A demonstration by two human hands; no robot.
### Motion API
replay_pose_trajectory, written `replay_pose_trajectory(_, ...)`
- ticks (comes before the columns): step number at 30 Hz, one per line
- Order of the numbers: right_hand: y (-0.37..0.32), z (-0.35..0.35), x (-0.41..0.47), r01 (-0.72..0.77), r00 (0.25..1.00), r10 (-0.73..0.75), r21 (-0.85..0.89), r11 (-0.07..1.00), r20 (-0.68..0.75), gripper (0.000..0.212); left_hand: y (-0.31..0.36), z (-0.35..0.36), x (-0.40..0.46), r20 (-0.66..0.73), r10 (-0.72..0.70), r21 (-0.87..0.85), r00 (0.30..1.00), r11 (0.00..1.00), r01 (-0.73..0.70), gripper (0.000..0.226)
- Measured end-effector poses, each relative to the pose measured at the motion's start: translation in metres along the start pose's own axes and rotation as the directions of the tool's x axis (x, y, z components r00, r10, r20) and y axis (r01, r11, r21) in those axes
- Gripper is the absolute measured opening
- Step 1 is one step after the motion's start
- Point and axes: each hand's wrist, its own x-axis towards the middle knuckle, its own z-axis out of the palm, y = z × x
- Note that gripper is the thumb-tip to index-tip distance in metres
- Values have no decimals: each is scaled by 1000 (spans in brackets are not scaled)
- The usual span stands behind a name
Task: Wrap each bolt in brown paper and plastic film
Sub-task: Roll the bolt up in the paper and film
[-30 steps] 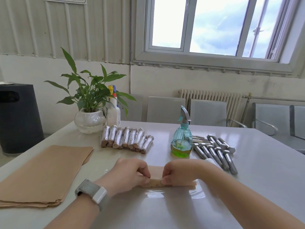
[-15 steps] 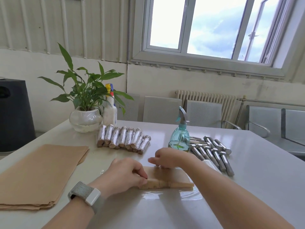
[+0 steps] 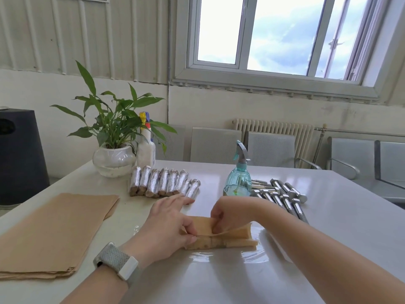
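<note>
Here, on a glossy white bench (image 3: 328, 227), a person's two hands work on a bolt rolled in brown paper (image 3: 221, 241), which lies near the front edge on a clear sheet of plastic film (image 3: 252, 257). The left hand (image 3: 168, 227), with a grey-strapped watch (image 3: 119, 263) on its wrist, presses the roll's left end, thumb curled onto the paper and the other fingers stretched out. The right hand (image 3: 228, 216) pinches the paper's loose flap between curled fingers and thumb. Behind the hands lies a row of film-wrapped bolts (image 3: 164, 183); to the right sits a heap of bare silver bolts (image 3: 282, 194), just beside a teal spray bottle (image 3: 238, 178). A stack of brown paper sheets (image 3: 54, 233) lies to the left.
</note>
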Motion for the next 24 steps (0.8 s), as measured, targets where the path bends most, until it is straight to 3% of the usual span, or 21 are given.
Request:
replay_pose_trajectory(6,-11,3,-22,15,995,-25,-101,995,-100,25,5,-2,3,21,42,93,999,995,-43,14)
replay_pose_trajectory(12,-13,22,-35,44,977,-51,-41,998,-209,10,9,-5,3,40,69,101,997,992,-73,8)
replay_pose_trajectory(17,-14,38,-35,-28,951,7,-65,998,-311,34,7,-1,-2,-25,74,132,997,989,-70,13)
replay_pose_trajectory(19,-15,40,-35,-50,940,33,-41,998,-339,34,7,-1,-2,-43,93,168,995,982,-85,17)
replay_pose_trajectory(24,-20,40,-40,-55,925,30,-56,997,-378,25,14,-7,-11,-132,263,275,956,936,-219,11)
